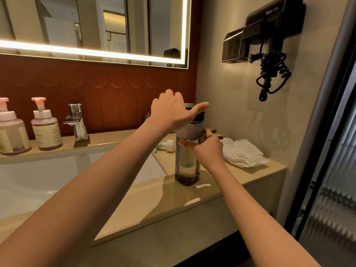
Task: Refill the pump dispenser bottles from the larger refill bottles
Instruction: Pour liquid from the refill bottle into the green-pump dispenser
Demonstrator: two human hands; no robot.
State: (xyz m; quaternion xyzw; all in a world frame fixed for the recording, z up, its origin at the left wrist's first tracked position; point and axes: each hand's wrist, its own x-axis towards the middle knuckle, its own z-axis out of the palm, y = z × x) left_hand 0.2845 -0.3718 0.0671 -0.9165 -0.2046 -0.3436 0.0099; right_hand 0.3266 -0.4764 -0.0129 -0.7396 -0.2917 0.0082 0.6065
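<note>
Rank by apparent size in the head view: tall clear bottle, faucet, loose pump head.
1. tall clear bottle, largest; it is also nearest, so that may flatter it.
2. faucet.
3. loose pump head, smallest.

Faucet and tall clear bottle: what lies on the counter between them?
Head view: a white-and-green pump head lies on its side, close beside the tall clear bottle.

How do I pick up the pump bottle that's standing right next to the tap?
Grip the pump bottle round its white collar, under the pink pump, coming from the front. It stands upright; the body is wide and round, the collar narrower. The wall is behind, the tap on one side, another pump bottle on the other, so the front is open.
</note>
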